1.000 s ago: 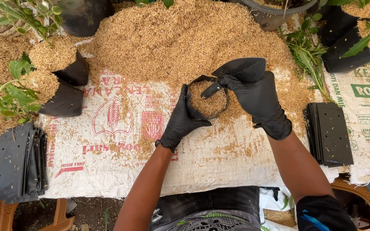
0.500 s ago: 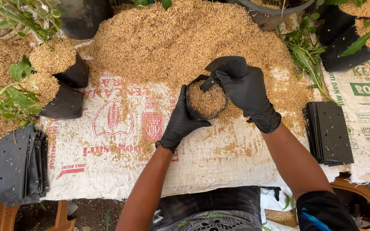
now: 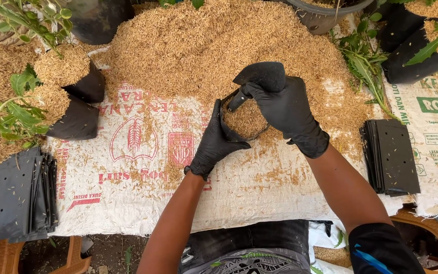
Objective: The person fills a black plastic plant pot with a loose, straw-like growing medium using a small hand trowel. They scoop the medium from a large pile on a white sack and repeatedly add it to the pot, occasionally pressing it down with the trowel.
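Head view, near to far: dark trousers at the bottom edge, then two bare forearms reaching over a white woven plastic sack [image 3: 143, 198] spread as a work surface. Left, a stack of flat black plastic nursery bags [image 3: 24, 195]; right, a second flat black stack [image 3: 394, 155]. At centre, a small black plastic grow bag [image 3: 244, 122], partly filled with tan rice husk, held just above the sack. Left hand [image 3: 214, 144], black-gloved, curled around the bag's near-left wall, fingers closed on the film. Right hand [image 3: 285, 109], also gloved, closed over the far rim, pinching the lip open. Thin, soft, probably slippery film, light even with husk inside, likely to sag; best gripped at the rim and cupped under the side. Beyond, a big heap of loose rice husk [image 3: 214, 45]. Far left, filled black bags with green seedlings [image 3: 67, 91].
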